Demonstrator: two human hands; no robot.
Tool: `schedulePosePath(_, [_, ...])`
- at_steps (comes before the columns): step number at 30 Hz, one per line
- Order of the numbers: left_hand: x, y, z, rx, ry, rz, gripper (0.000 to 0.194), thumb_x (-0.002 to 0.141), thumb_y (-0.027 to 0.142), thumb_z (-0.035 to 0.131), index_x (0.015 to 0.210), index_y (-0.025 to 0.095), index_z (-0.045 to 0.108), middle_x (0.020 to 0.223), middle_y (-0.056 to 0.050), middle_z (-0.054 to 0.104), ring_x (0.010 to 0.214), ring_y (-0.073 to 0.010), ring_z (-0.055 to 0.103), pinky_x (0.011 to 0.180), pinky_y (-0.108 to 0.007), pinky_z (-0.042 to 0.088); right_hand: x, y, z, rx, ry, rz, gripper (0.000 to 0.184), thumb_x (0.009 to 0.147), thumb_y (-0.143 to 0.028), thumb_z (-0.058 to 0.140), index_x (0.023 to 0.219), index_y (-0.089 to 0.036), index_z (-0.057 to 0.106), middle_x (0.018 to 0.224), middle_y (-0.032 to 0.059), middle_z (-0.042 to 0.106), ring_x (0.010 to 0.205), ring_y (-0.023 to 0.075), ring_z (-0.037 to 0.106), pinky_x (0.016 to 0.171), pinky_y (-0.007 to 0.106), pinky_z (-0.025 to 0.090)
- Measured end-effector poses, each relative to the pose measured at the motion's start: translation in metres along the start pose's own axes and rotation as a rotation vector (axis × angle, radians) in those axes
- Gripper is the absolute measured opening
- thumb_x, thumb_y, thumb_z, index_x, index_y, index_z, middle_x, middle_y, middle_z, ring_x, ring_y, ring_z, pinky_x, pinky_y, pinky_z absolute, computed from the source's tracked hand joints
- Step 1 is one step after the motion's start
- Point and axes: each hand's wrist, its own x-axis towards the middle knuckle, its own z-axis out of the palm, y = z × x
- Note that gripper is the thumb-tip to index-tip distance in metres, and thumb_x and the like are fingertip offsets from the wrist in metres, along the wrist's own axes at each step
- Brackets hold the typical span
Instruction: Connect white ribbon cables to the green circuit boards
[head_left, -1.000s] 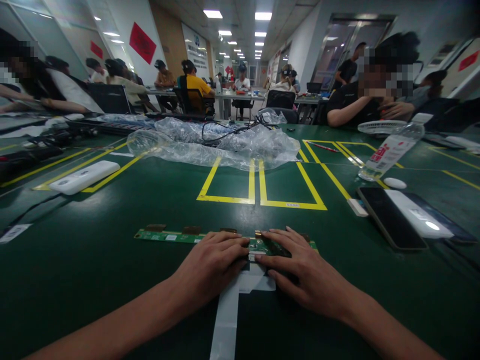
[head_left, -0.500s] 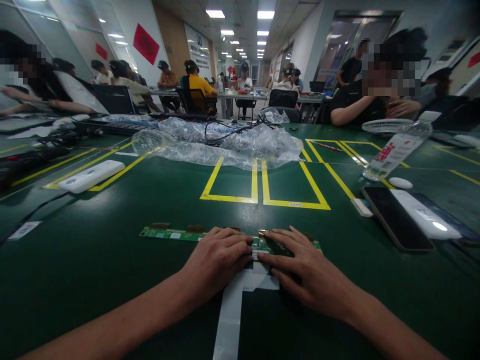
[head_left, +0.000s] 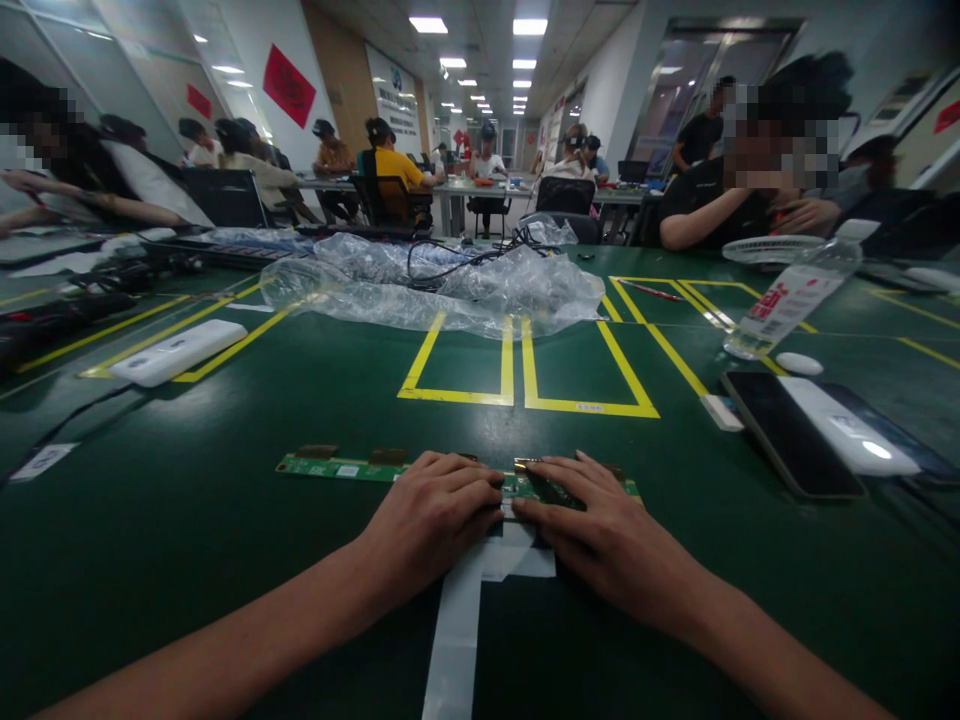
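Note:
A long, narrow green circuit board (head_left: 375, 471) with brown film tabs along its far edge lies on the green table in front of me. My left hand (head_left: 439, 505) is closed over its middle, fingers bent together and tips at a small connector (head_left: 508, 508). From the other side my right hand (head_left: 600, 525) grips the board's right part, fingers somewhat spread and one fingertip by the same connector. A flat white ribbon cable (head_left: 456, 630) runs from between the hands toward me, with a folded part (head_left: 517, 555) near the connector. Both thumbs are mostly hidden.
Clear plastic wrap (head_left: 450, 290) with black cables lies across the far side. To the right are a phone (head_left: 787, 435), a white device (head_left: 847, 430) and a tilted water bottle (head_left: 799, 295). A white power bank-like block (head_left: 180, 352) sits left. People are seated around.
The view has shifted very slightly. Both hands keep their places on the circuit board, with only tiny finger movement at the connector.

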Motion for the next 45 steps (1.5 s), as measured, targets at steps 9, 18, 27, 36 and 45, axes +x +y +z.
schedulePosePath(9, [0.0,0.003,-0.001,0.019,-0.005,0.004,0.016,0.098,0.026,0.054,0.106,0.021,0.066,0.118,-0.002,0.069,0.105,-0.0237,0.062,0.089,-0.042,0.044,0.007,0.003,0.007,0.063,0.116,0.062,0.031,0.093,-0.021,0.061,0.122,-0.028,0.063,0.136,0.0045,0.06,0.126,0.0253,0.053,0.109,0.058,0.035])
schedulePosePath(18, [0.001,0.004,-0.003,0.046,-0.013,0.018,0.017,0.098,0.025,0.053,0.108,0.021,0.067,0.117,-0.004,0.069,0.104,-0.0235,0.061,0.088,-0.041,0.043,0.009,0.003,0.006,0.053,0.149,0.061,0.028,0.092,-0.021,0.062,0.119,-0.026,0.064,0.129,0.0053,0.065,0.119,0.0255,0.059,0.106,0.055,0.04])
schedulePosePath(27, [0.0,0.004,-0.002,0.067,-0.027,0.02,0.017,0.098,0.024,0.051,0.105,0.021,0.066,0.116,-0.003,0.069,0.102,-0.0235,0.062,0.084,-0.041,0.043,0.009,0.0,0.006,0.004,0.146,0.056,0.027,0.092,-0.019,0.06,0.118,-0.024,0.064,0.129,0.0072,0.066,0.117,0.0263,0.061,0.105,0.058,0.041])
schedulePosePath(36, [0.0,0.013,-0.005,0.112,-0.003,0.052,0.025,0.098,0.022,0.049,0.118,0.018,0.064,0.124,-0.007,0.067,0.114,-0.0248,0.061,0.097,-0.045,0.047,0.009,0.001,0.007,-0.031,0.204,0.056,0.027,0.092,-0.022,0.06,0.119,-0.025,0.063,0.129,0.0082,0.064,0.12,0.0267,0.058,0.105,0.057,0.04])
schedulePosePath(45, [-0.008,-0.01,-0.015,0.114,-0.2,-0.13,0.052,0.102,0.04,0.039,0.151,0.023,0.035,0.154,-0.008,0.037,0.141,-0.0264,0.037,0.115,-0.047,0.033,0.001,0.004,0.0,-0.036,0.32,0.108,0.025,0.095,-0.022,0.053,0.119,-0.023,0.062,0.131,0.0089,0.06,0.127,0.0254,0.049,0.108,0.053,0.039])
